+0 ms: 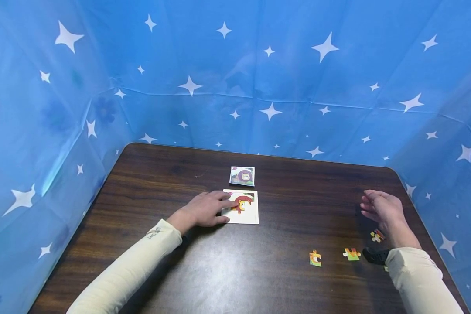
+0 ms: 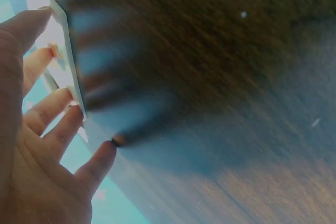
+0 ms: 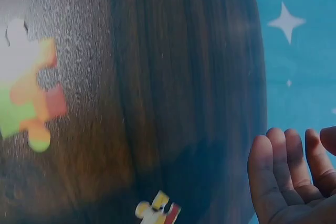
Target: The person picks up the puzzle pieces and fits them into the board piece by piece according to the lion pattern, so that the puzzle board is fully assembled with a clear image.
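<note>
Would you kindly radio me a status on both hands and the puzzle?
Left hand on puzzle board, partly blocking it. Right hand loosely curled, no piece visible in it, near loose pieces. Puzzle board partly filled.

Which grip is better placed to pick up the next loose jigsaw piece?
Right, probably. The right grip looks empty and is near a loose jigsaw piece; the left grip touches the lion puzzle board, well away from that piece.
</note>
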Demonstrator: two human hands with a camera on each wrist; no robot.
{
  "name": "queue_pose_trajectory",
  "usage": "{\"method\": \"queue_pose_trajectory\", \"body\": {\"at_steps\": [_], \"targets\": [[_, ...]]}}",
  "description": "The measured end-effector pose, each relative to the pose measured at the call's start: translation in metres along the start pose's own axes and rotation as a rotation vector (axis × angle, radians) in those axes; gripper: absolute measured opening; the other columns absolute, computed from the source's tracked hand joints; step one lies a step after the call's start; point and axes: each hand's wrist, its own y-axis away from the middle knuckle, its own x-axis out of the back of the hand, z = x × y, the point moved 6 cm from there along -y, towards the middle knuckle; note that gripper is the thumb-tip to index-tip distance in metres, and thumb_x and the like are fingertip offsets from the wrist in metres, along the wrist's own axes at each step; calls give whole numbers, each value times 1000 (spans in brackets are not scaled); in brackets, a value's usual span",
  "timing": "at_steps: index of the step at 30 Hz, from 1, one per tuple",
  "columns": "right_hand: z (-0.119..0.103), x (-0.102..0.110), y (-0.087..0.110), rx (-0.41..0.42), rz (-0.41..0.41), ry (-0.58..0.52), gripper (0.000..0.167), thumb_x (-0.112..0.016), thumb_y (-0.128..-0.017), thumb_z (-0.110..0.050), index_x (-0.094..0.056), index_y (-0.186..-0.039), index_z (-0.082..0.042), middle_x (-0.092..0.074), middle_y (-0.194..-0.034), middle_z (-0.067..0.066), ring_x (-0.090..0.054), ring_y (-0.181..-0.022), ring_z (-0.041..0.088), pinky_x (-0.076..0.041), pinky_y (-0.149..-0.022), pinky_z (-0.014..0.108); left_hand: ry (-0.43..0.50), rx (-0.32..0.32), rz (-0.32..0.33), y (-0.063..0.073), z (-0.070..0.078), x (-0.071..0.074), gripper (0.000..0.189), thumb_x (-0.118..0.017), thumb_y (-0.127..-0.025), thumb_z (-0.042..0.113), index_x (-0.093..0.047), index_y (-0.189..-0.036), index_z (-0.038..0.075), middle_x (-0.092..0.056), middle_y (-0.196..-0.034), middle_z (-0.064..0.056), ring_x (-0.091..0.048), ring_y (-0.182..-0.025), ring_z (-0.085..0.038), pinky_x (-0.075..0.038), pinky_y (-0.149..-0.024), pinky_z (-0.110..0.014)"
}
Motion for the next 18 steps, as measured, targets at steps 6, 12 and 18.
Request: {"method": "queue_pose_trajectory", "body": {"at_steps": [6, 12, 18], "targets": [[19, 22, -3, -74, 38, -76, 52, -40, -109, -23, -36, -154, 2, -61, -80, -16, -67, -72, 3, -62, -72, 27, -6, -6, 1, -3, 1, -3, 58, -60, -100, 47, -46, -154, 31, -39, -162, -9, -36, -150, -30, -36, -117, -57], [31, 39, -2, -120, 27, -126, 54, -42, -108, -23, -33, -156, 0, -62, -78, -17, -68, -72, 4, -62, -73, 29, -1, -8, 7, -5, 0, -4, 59, -62, -99, 47, -47, -153, 31, -40, -161, -9, -37, -149, -30, -36, -116, -58], [43, 57, 2, -128, -25, -174, 38, -40, -108, -21, -46, -144, -9, -63, -76, -18, -68, -72, 5, -62, -73, 29, 0, -3, -4, -6, 0, -4, 59, -63, -98, 48, -48, -152, 30, -41, -161, -8, -38, -149, -29, -37, -116, -58]]}}
